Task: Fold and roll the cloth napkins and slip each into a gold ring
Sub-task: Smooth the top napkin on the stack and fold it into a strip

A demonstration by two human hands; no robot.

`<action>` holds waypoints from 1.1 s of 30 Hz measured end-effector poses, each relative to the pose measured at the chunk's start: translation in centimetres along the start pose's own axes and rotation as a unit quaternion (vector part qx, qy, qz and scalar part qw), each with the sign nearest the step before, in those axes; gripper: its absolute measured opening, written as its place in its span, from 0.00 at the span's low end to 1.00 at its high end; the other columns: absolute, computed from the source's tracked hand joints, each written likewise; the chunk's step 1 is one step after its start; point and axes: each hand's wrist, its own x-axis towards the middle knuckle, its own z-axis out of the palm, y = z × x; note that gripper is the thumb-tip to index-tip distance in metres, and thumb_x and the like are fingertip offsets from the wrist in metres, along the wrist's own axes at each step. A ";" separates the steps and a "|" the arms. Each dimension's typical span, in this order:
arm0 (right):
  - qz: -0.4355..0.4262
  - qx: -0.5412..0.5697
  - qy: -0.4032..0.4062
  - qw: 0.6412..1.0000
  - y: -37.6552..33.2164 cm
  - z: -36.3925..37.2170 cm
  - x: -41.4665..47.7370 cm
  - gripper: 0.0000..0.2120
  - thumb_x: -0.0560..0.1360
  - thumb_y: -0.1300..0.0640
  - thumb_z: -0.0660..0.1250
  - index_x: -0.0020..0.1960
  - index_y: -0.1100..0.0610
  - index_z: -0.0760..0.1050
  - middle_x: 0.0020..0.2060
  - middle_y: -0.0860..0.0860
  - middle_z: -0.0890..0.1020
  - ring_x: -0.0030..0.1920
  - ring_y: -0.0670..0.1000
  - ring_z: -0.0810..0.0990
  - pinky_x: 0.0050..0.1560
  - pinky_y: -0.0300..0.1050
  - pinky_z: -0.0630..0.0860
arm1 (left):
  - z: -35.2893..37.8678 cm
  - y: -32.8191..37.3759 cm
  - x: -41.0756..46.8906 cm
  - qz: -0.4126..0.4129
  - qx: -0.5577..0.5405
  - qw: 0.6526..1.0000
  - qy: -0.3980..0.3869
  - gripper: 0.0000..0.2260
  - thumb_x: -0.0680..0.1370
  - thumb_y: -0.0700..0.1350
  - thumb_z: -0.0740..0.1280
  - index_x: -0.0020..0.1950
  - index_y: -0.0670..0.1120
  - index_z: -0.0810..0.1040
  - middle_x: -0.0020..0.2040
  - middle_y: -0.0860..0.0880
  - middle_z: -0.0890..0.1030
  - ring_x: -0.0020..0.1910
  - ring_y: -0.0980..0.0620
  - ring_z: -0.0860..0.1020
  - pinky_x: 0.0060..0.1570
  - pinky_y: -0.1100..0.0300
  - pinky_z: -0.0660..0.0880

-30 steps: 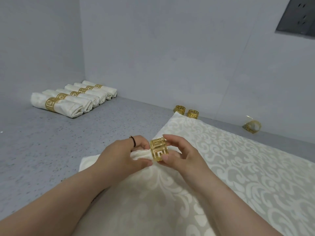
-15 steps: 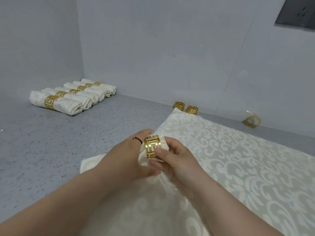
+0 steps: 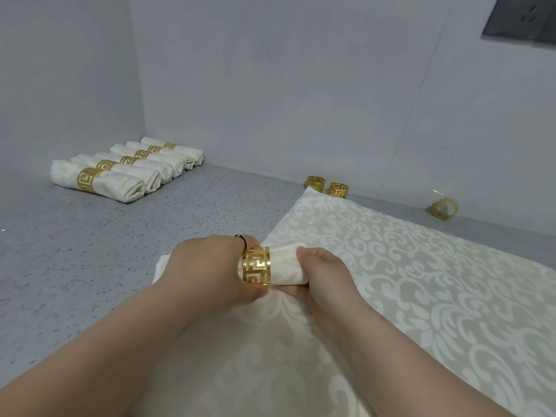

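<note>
A rolled cream napkin point(image 3: 287, 266) lies across the middle of the view with a gold ring point(image 3: 256, 266) around it. My left hand point(image 3: 210, 266) holds the ring, fingers curled round it. My right hand point(image 3: 323, 270) grips the roll's right end, which sticks out past the ring. The roll's left part is hidden behind my left hand. Both hands hover just above a flat damask napkin point(image 3: 421, 281) spread on the grey counter point(image 3: 75, 251).
Several finished napkin rolls in gold rings point(image 3: 120, 170) lie in a row at the back left corner. Two loose gold rings point(image 3: 326, 185) stand by the back wall, and another ring point(image 3: 444, 208) lies farther right. Walls close the back and left.
The ring has slid leftward along the roll, so more napkin shows past its right side. My right hand left the ring and now grips the roll's end; my left hand took the ring.
</note>
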 end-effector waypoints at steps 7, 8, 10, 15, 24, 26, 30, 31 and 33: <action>-0.025 -0.015 0.073 0.997 -0.2 0.0 0.2 0.11 0.79 0.58 0.57 0.39 0.59 0.69 0.40 0.55 0.78 0.38 0.52 0.78 0.49 0.52 0.77 | -1.0 -1.4 -0.2 0.001 0.012 1.000 0.005 0.16 0.69 0.60 0.66 0.55 0.60 0.72 0.37 0.59 0.74 0.40 0.58 0.71 0.32 0.71 0.61; -0.021 -0.009 0.072 0.997 -0.3 -0.1 0.2 0.11 0.79 0.58 0.58 0.40 0.59 0.69 0.40 0.56 0.78 0.37 0.52 0.78 0.47 0.51 0.77 | -1.1 -1.5 -0.2 -0.001 0.015 1.000 -0.001 0.16 0.69 0.61 0.66 0.55 0.60 0.72 0.37 0.59 0.74 0.40 0.58 0.71 0.33 0.71 0.62; -0.009 0.001 0.064 0.998 -0.4 -0.3 0.2 0.10 0.79 0.58 0.58 0.41 0.59 0.70 0.42 0.56 0.78 0.37 0.52 0.78 0.45 0.48 0.77 | -1.1 -1.6 -0.2 -0.003 0.010 1.000 -0.013 0.17 0.68 0.62 0.66 0.55 0.61 0.72 0.39 0.59 0.75 0.40 0.58 0.72 0.33 0.70 0.63; -0.036 -0.060 0.052 0.996 -0.6 -0.6 0.3 0.04 0.77 0.57 0.61 0.46 0.57 0.70 0.47 0.54 0.75 0.43 0.51 0.77 0.48 0.47 0.77 | -0.9 -2.2 -0.2 0.010 0.008 0.999 -0.031 0.19 0.68 0.63 0.66 0.56 0.60 0.72 0.44 0.59 0.77 0.42 0.58 0.73 0.35 0.69 0.65; -0.344 -0.640 -0.092 0.681 1.2 -0.8 0.5 0.30 0.66 0.36 0.57 0.65 0.46 0.68 0.58 0.45 0.76 0.60 0.49 0.72 0.68 0.47 0.60 | -0.8 -1.6 -0.4 0.036 -0.018 0.994 -0.101 0.30 0.65 0.63 0.70 0.65 0.66 0.63 0.53 0.63 0.75 0.51 0.60 0.74 0.42 0.69 0.66; -0.355 -0.638 -0.086 0.678 0.9 -1.0 0.6 0.23 0.69 0.45 0.64 0.63 0.47 0.70 0.55 0.46 0.78 0.55 0.50 0.74 0.60 0.46 0.66 | -1.2 -2.1 -0.4 0.031 -0.029 0.989 -0.144 0.34 0.65 0.60 0.72 0.67 0.66 0.61 0.60 0.64 0.71 0.57 0.60 0.72 0.48 0.68 0.67; -0.366 -0.614 -0.088 0.694 0.6 -1.6 1.0 0.17 0.72 0.53 0.66 0.60 0.50 0.72 0.53 0.47 0.78 0.54 0.50 0.75 0.57 0.45 0.67 | -1.7 -3.2 -0.3 0.026 -0.054 0.983 -0.172 0.22 0.67 0.55 0.73 0.58 0.61 0.70 0.55 0.60 0.75 0.52 0.59 0.73 0.50 0.65 0.71; -0.364 -0.613 -0.091 0.696 0.6 -1.6 1.0 0.17 0.72 0.53 0.66 0.60 0.50 0.72 0.53 0.47 0.78 0.54 0.50 0.75 0.57 0.45 0.67 | -1.7 -3.3 -0.3 0.020 -0.057 0.983 -0.174 0.21 0.67 0.55 0.73 0.57 0.59 0.72 0.54 0.59 0.77 0.52 0.58 0.74 0.51 0.64 0.72; -0.363 -0.618 -0.092 0.691 0.8 -1.9 1.1 0.17 0.72 0.51 0.64 0.61 0.49 0.72 0.53 0.47 0.78 0.54 0.50 0.74 0.57 0.44 0.67 | -1.6 -3.6 -0.2 0.011 -0.071 0.982 -0.177 0.19 0.66 0.54 0.74 0.54 0.60 0.74 0.52 0.58 0.79 0.51 0.58 0.76 0.52 0.63 0.73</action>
